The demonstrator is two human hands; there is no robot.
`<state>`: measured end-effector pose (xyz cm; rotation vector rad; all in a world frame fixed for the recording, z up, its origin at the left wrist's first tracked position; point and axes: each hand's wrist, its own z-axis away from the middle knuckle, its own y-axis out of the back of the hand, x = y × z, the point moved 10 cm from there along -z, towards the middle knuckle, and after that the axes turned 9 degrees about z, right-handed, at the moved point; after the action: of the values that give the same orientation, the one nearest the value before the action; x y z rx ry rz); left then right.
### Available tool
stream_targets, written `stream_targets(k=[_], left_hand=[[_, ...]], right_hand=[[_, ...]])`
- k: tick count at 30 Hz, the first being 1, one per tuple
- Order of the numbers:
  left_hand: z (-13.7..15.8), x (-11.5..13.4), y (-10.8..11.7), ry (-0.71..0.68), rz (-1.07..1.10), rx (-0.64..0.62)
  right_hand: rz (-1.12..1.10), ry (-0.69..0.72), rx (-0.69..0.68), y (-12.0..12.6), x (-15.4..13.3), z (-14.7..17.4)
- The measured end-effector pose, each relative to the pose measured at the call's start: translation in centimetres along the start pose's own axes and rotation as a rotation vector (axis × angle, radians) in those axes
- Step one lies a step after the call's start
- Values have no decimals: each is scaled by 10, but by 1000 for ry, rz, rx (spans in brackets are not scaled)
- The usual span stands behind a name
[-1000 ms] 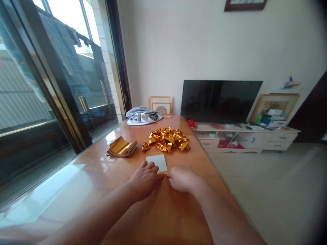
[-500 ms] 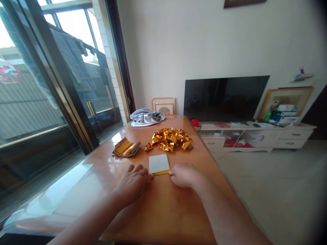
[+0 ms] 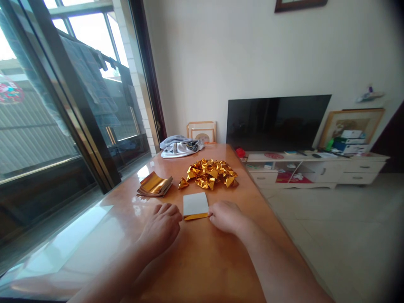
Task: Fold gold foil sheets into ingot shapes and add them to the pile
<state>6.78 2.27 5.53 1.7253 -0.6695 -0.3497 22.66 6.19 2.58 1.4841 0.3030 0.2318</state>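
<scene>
A sheet of gold foil paper (image 3: 195,204) lies pale side up on the table, its near edge folded over into a narrow gold strip. My right hand (image 3: 225,215) is closed, with thumb and finger pinching the right end of that fold. Just off the sheet's left edge, my left hand (image 3: 166,222) rests with loosely bent fingers and nothing visible in it. Beyond the sheet sits a heap of folded gold paper pieces (image 3: 211,171), with one piece (image 3: 183,183) apart at its left. A curled stack of gold foil sheets (image 3: 154,184) lies farther left.
The glossy wooden table (image 3: 202,261) reaches toward the wall. Bundled grey cloth (image 3: 180,147) and small picture frames (image 3: 202,131) are at its far end. A television (image 3: 277,124) stands on a white cabinet (image 3: 334,172) at the right. Sliding glass doors (image 3: 91,126) line the left.
My left hand has come off the left end of the fold and moved slightly left. The folded strip now stands a bit wider. My right hand keeps its place at the right end.
</scene>
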Motion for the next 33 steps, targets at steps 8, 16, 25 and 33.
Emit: stream_targets(k=[8, 16, 25, 33], left_hand=[[-18, 9, -17, -35, 80, -15], [-24, -7, -24, -43, 179, 15], [-27, -27, -31, 42, 402, 82], [-20, -9, 5, -78, 218, 262]], right_hand=[[-60, 2, 38, -4, 4, -7], [-97, 69, 194, 5, -4, -10], [-216, 68, 164, -7, -2, -20], [-729, 40, 68, -13, 6, -22]])
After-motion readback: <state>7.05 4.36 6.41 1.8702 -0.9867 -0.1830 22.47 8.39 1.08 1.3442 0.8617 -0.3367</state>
